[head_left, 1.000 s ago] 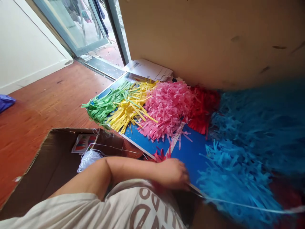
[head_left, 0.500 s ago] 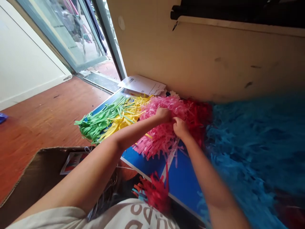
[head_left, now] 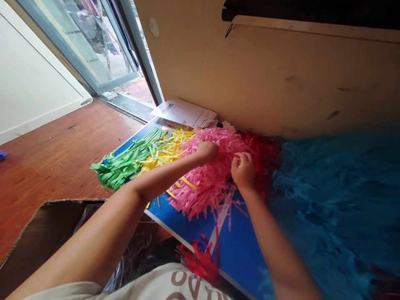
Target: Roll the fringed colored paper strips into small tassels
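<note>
A thick heap of pink paper strips (head_left: 200,183) lies in the middle, on blue boards with pale edges (head_left: 246,237). My left hand (head_left: 206,151) is closed in the upper part of this heap, its fingers curled on the far side and partly hidden. To its right, apart from it, my right hand (head_left: 243,170) is closed with thumb and fingertips together, where pink meets red; whatever is in its pinch is too small to make out. Yellow strips (head_left: 175,143) and green strips (head_left: 121,162) lie to the left. Dark red strips (head_left: 267,154) border the pink on the right.
Blue fringe (head_left: 337,200) fills the right side. Loose red strips (head_left: 203,258) hang close to my shirt. White cards (head_left: 184,111) lie at the back by the wall (head_left: 265,83). An open cardboard box (head_left: 37,237) stands at lower left, with a glass door (head_left: 106,46) beyond the wooden floor.
My hands have drawn apart: the left moved slightly left, the right slightly right and down. The right hand has turned so its curled fingers show more.
</note>
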The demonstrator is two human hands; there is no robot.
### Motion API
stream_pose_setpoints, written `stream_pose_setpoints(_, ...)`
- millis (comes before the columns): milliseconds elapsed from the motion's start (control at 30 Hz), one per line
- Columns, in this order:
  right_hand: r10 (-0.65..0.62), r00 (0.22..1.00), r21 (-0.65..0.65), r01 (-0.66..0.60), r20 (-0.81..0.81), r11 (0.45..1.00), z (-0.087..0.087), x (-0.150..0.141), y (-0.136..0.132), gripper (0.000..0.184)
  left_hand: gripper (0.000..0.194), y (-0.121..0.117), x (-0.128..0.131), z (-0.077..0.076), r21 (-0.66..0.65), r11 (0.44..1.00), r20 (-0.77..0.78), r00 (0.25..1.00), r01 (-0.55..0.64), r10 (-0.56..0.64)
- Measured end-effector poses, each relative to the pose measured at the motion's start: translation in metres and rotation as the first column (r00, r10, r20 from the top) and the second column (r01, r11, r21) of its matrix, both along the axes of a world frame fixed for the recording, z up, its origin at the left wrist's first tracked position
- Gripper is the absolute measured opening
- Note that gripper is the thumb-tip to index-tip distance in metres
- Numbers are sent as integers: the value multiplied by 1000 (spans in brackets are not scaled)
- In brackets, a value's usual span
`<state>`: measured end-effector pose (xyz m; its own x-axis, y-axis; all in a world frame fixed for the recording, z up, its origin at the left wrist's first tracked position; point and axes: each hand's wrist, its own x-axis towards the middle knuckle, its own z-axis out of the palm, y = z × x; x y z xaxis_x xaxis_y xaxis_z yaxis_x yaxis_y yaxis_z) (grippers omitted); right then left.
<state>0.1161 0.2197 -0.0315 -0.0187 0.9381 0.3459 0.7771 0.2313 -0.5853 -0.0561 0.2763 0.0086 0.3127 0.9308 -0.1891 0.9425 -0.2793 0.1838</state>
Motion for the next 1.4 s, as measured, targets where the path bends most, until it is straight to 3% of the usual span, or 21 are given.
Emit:
stream_pose_setpoints(100,105,989,41,-101,-102,994,1,-13,-6,29,22,6,-8,8,23,998,-1,998,-61,62)
stream_pose_setpoints(267,127,986,-1,-128,-109,992,-3,-27,5,29,20,20,-22,11,17,999,68,997,-41,40)
stream_pose_setpoints(400,160,984,-117,-150,80,982,-1,-26,13,35,17,24,-31,14,23,1000,85,996,-19,17)
stream_pose_setpoints(467,172,966,-187,-136,194,973,2,-25,12,32,18,19,-30,18,79,996,74,997,-32,27)
stream_pose_setpoints(567,246,923,-172,-201,298,964,7,-29,8,34,28,6,-19,20,217,974,43,997,-65,57)
stream_pose_setpoints(667,378,827,-188,-328,417,926,10,-38,5,38,38,-3,-4,17,310,951,-106,994,1,33)
stream_pose_setpoints(767,424,794,-219,-364,436,905,11,-45,5,35,22,-5,0,17,290,953,-249,968,88,-14)
stream_pose_setpoints(833,438,776,-208,-386,454,899,13,-46,6,37,22,-1,-4,24,344,934,-270,963,98,-2)
stream_pose_setpoints(933,433,744,-238,-362,509,901,16,-48,6,58,30,9,-12,45,463,883,-263,963,75,56)
stream_pose_setpoints(1000,421,733,-276,-319,535,907,19,-49,4,69,32,19,-18,61,520,854,-223,968,16,118)
stream_pose_setpoints(1100,350,774,-250,-253,527,935,24,-54,0,71,31,32,-24,83,591,802,-137,970,-84,202)
stream_pose_setpoints(1167,309,820,-163,-262,482,951,27,-59,1,69,31,35,-24,91,583,807,-142,966,-96,218)
stream_pose_setpoints(1267,376,825,-72,-383,423,921,30,-68,11,75,30,28,-18,92,533,845,-204,961,-51,187)
stream_pose_setpoints(1400,439,773,-263,-354,458,898,27,-74,27,87,33,14,-15,94,520,854,-266,951,7,155)
